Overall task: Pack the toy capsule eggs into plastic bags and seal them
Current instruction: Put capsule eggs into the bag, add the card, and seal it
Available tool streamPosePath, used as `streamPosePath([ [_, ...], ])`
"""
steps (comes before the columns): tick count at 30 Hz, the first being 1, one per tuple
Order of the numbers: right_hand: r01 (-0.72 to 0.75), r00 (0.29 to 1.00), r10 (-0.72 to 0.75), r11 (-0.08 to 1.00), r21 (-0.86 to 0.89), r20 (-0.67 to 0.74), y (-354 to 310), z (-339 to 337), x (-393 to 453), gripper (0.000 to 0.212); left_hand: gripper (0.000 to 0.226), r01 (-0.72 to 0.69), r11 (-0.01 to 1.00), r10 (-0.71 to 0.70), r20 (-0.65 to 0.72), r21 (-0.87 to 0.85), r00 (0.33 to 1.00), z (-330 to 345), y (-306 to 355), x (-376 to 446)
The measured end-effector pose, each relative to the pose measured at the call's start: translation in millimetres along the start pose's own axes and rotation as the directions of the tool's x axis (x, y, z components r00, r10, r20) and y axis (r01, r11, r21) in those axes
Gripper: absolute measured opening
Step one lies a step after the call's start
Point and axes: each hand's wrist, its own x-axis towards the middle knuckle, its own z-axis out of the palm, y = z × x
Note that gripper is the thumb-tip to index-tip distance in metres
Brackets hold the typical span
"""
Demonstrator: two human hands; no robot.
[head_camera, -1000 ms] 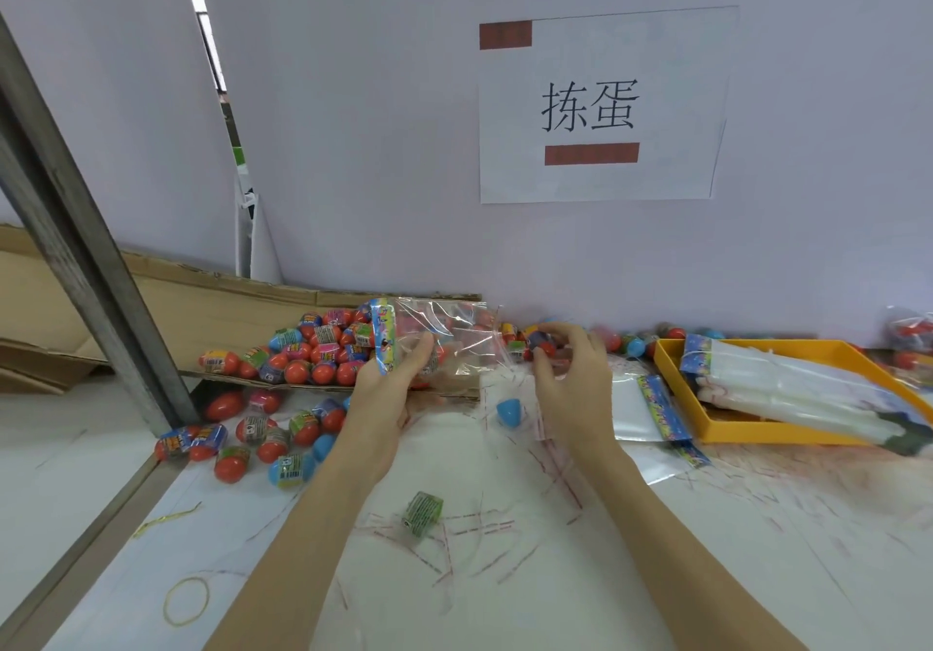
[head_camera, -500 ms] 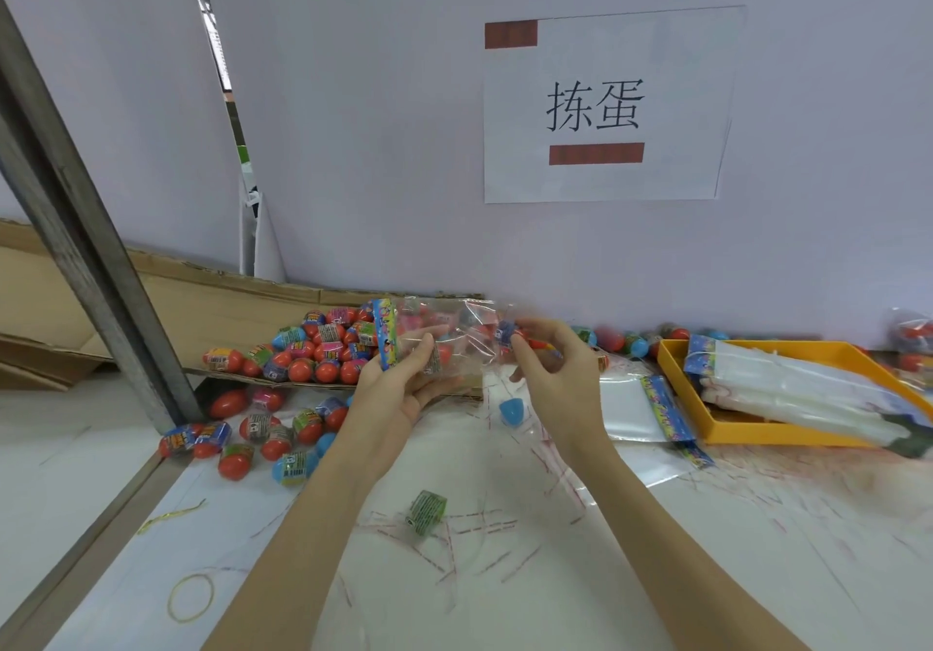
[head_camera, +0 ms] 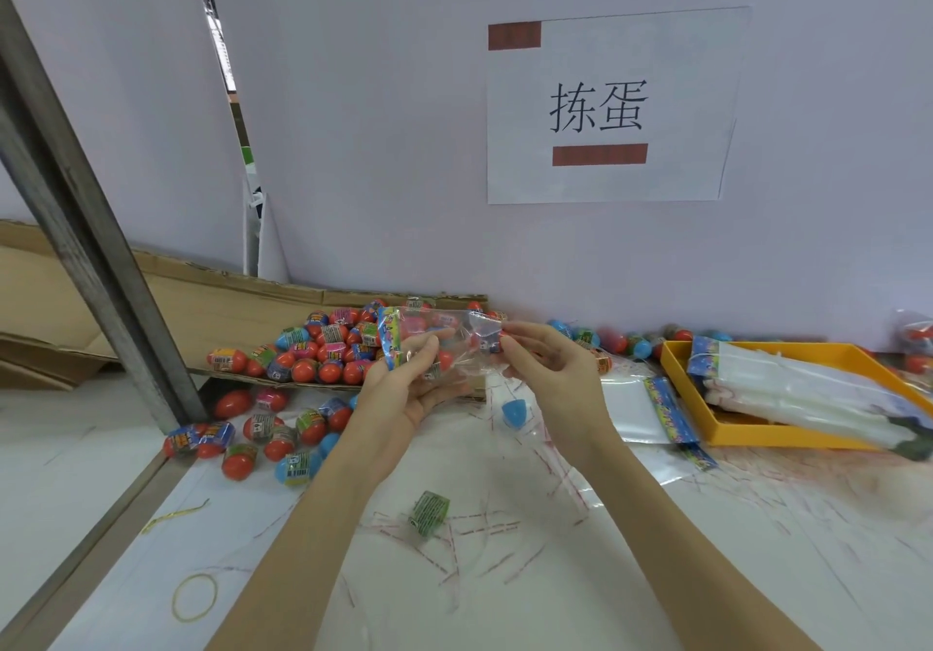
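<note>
- While both hands are raised over the counter (head_camera: 656,575), the left hand (head_camera: 404,393) grips a clear bag (head_camera: 444,342) by its printed header, fingers curled.
- The right hand (head_camera: 548,373) pinches an egg (head_camera: 487,342) at the bag's far end.
- One blue half-shell (head_camera: 515,413) lies beneath.
- Dozens of eggs, too many to count, are heaped on the cardboard (head_camera: 176,307) and scattered left.
- One yellow tray (head_camera: 747,436) of bags sits right, by the wall.
- Near counter: one rubber band (head_camera: 194,597), thin strips.
</note>
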Motion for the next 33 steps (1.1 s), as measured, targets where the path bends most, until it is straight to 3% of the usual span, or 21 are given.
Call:
streamPosePath([
  [6,-0.128,0.991,0.13,0.985,0.118,-0.01,0,2,0,0.019,0.032,-0.013,0.996,0.013,0.0,0.091,1.0,-2,-3,-1],
  [16,-0.074,0.997,0.074,0.997,-0.006,0.036,1,8,-4,0.018,0.033,-0.029,0.983,0.031,-0.011,0.183,0.999,1,-1,-4],
  [24,-0.064,0.995,0.06,0.997,0.049,0.078,3,11,-8,0.018,0.041,0.05,0.985,-0.03,-0.122,0.166,0.992,-1,-7,3],
  [30,0.014,0.994,-0.01,0.999,-0.041,0.11,3,12,-9,0.029,0.042,0.024,0.987,-0.014,-0.065,0.16,0.998,-6,-4,3],
  [33,0.039,0.983,-0.033,0.999,-0.033,0.179,1,12,-10,0.029,0.051,0.017,0.971,-0.016,-0.008,0.238,1.0,-4,-4,1],
])
